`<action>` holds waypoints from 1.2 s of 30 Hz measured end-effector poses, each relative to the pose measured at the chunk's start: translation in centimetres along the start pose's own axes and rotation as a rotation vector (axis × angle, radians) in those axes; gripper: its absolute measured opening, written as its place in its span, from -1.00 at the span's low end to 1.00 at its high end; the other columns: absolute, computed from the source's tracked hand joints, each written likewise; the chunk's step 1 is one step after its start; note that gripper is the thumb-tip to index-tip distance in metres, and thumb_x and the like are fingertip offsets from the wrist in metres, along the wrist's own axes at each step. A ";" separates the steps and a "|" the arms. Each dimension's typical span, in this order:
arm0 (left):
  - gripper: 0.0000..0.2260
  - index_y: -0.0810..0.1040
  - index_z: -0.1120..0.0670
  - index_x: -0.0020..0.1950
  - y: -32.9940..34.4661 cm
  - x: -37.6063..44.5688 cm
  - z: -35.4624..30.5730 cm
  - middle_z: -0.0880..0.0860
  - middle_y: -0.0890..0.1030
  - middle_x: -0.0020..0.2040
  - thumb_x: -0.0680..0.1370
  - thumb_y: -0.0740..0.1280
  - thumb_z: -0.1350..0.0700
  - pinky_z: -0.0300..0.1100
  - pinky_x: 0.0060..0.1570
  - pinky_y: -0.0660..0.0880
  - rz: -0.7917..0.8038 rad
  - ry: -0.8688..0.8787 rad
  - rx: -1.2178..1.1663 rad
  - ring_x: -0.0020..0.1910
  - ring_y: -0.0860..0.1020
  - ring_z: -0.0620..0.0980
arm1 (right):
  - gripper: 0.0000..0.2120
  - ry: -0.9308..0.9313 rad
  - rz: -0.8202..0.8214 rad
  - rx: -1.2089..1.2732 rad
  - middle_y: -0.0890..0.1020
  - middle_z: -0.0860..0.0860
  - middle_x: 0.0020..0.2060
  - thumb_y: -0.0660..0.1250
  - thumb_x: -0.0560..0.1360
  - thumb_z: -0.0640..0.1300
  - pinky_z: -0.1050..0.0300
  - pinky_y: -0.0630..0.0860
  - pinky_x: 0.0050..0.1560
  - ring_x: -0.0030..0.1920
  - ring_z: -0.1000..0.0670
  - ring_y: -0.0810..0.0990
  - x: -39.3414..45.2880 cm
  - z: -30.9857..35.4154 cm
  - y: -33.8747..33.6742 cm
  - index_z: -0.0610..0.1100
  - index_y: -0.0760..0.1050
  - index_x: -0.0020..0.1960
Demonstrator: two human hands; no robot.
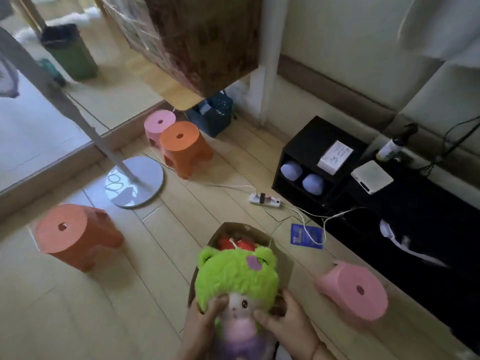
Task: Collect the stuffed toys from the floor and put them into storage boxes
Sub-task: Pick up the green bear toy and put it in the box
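Low down, green plush toy (235, 278) between both hands' fingers (217, 305), over cardboard box (281, 258)

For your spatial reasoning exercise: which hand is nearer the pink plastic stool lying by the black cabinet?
Right. The right hand holds the doll beside the pink plastic stool; the left hand is farther.

Pale wood-plank floor (145, 268) runs up to a cream wall (337, 35) with a brown skirting board (335, 92). 2 orange stools (78, 235) (184, 146) and 2 pink stools (159, 124) (355, 292) stand on it. A standing fan's round grey base (135, 181) sits between the orange ones. A low black cabinet (415, 216) lines the wall, a white power strip (265, 199) near it. A green bin (70, 51) stands far left.
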State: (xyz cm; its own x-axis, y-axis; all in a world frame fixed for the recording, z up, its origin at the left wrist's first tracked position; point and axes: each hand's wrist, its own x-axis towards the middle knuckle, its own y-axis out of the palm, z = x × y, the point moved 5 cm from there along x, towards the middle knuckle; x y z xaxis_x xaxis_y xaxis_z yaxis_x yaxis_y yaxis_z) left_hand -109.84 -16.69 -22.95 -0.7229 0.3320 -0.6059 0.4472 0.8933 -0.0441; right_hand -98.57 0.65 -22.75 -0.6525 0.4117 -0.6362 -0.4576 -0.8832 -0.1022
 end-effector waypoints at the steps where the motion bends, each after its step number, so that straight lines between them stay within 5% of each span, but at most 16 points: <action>1: -0.49 0.61 0.07 0.10 -0.4 1.1 -0.6 -0.01 0.72 -0.09 0.22 0.61 -0.04 -0.19 -0.04 0.57 0.026 0.035 0.038 -0.12 0.65 -0.26 | 0.08 -0.026 -0.035 -0.022 0.57 0.11 0.22 0.56 -0.13 0.42 0.04 0.55 0.22 0.13 0.14 0.61 0.9 0.8 -0.2 0.08 0.34 0.30; 3: -0.46 0.64 -0.08 0.05 -0.9 2.8 -2.2 -0.20 0.71 -0.12 0.11 0.57 -0.15 -0.26 -0.03 0.52 0.101 0.055 0.172 -0.13 0.61 -0.40 | 0.11 -0.072 -0.020 -0.079 0.44 0.21 0.29 0.51 -0.04 0.45 0.22 0.47 0.27 0.21 0.30 0.51 3.3 1.9 -0.4 0.19 0.18 0.41; 6: -0.30 0.45 -0.44 0.22 -1.3 6.1 -2.1 -0.33 0.65 0.02 0.10 0.55 -0.26 -0.43 0.06 0.47 0.289 0.124 0.424 0.07 0.56 -0.40 | -0.08 -0.080 0.239 -0.299 0.42 0.34 0.27 0.54 0.18 0.29 0.52 0.31 0.19 0.20 0.53 0.35 6.0 3.6 1.9 0.36 0.08 0.37; 9: -0.28 0.36 -0.49 0.25 -1.9 9.9 -0.1 -0.36 0.63 0.05 0.19 0.57 -0.14 -0.47 0.06 0.45 0.366 0.172 0.532 0.12 0.55 -0.39 | -0.08 -0.080 0.370 -0.419 0.39 0.47 0.21 0.55 0.23 0.16 0.48 0.35 0.21 0.19 0.53 0.37 9.2 2.1 4.2 0.51 -0.01 0.32; 12: -0.30 0.37 -0.49 0.25 -2.2 13.2 2.2 -0.34 0.63 0.03 0.15 0.51 -0.34 -0.42 0.05 0.47 0.366 0.202 0.717 0.09 0.54 -0.41 | -0.09 -0.007 0.285 -0.386 0.46 0.33 0.24 0.56 0.13 0.23 0.21 0.44 0.30 0.24 0.30 0.47 12.5 -1.8 5.1 0.44 0.09 0.31; 17: -0.30 0.52 0.04 0.31 -2.6 18.5 6.6 0.00 0.56 0.26 0.29 0.31 -0.35 -0.20 0.22 0.32 0.079 0.393 0.958 0.28 0.46 0.01 | -0.15 0.157 -0.147 -0.271 0.54 0.10 0.15 0.55 0.08 0.18 0.32 0.49 -0.04 0.07 0.08 0.55 17.3 -8.0 4.7 0.21 0.22 0.27; 19: -0.27 0.48 0.01 0.36 -2.6 20.2 9.1 0.06 0.45 0.38 0.30 0.22 -0.37 -0.12 0.29 0.32 0.046 0.275 0.885 0.38 0.39 0.04 | -0.21 0.215 -0.245 -0.197 0.51 0.01 0.17 0.59 0.22 0.00 0.50 0.41 -0.36 0.00 0.02 0.53 19.8 -11.0 5.2 0.02 0.25 0.32; 21: -0.22 0.41 -0.11 0.41 -2.0 22.2 12.7 0.03 0.30 0.50 0.26 0.12 -0.42 -0.15 0.32 0.32 0.098 0.109 0.828 0.42 0.36 0.02 | -0.22 0.265 -0.261 -0.138 0.47 0.00 0.17 0.58 0.29 -0.09 0.49 0.41 -0.47 -0.03 0.00 0.51 23.2 -14.0 6.5 0.01 0.20 0.35; 24: -0.26 0.34 -0.22 0.43 -0.7 26.1 17.9 0.07 0.15 0.55 0.27 0.10 -0.41 -0.07 0.31 0.36 0.207 0.099 0.944 0.28 0.49 0.17 | -0.15 0.300 -0.240 -0.134 0.49 -0.04 0.24 0.58 0.25 0.00 0.18 0.60 -0.22 0.07 -0.06 0.56 28.2 -19.3 8.2 0.08 0.14 0.36; 25: -0.27 0.29 -0.24 0.46 -0.6 27.5 19.9 0.08 0.10 0.57 0.29 0.11 -0.41 -0.03 0.32 0.37 0.238 0.078 0.978 0.27 0.49 0.21 | -0.17 0.310 -0.233 -0.144 0.47 -0.04 0.26 0.57 0.29 -0.04 0.25 0.57 -0.22 0.09 -0.05 0.54 29.4 -20.8 8.7 0.04 0.13 0.38; 28: -0.24 0.06 -0.29 0.53 0.0 31.0 25.3 0.04 -0.04 0.60 0.34 0.09 -0.43 0.06 0.41 0.27 0.410 0.067 1.156 0.53 0.16 0.16 | -0.25 0.362 -0.202 -0.222 0.43 -0.04 0.25 0.50 0.39 -0.16 0.35 0.45 -0.10 0.15 -0.02 0.48 32.7 -25.1 9.1 -0.13 0.16 0.44; 31: -0.26 -0.11 -0.34 0.52 1.0 32.0 28.4 -0.04 -0.15 0.60 0.45 0.22 -0.32 0.18 0.40 0.20 0.553 0.127 1.398 0.55 0.01 0.10 | -0.27 0.380 -0.254 -0.344 0.47 -0.09 0.31 0.50 0.36 -0.19 0.19 0.42 0.23 0.29 -0.08 0.47 34.1 -27.7 8.9 -0.16 0.24 0.43; 36: -0.31 0.08 -0.24 0.52 1.8 30.7 26.2 0.07 0.03 0.59 0.45 0.28 -0.21 0.22 0.38 0.24 0.288 0.316 1.415 0.48 0.12 0.28 | -0.22 -0.106 -0.359 -0.635 0.12 -0.12 0.49 0.42 0.37 -0.13 -0.08 0.20 0.49 0.50 -0.17 0.14 30.9 -25.8 10.2 0.02 0.13 0.49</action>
State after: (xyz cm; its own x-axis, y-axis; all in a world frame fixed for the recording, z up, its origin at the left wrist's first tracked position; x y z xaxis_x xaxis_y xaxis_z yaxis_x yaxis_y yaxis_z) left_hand -117.43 -12.84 -62.46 -0.5211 0.6591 -0.5422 0.5878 -0.1835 -0.7879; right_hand -107.84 -1.47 -63.14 -0.5979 0.6912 -0.4058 -0.2377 -0.6365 -0.7338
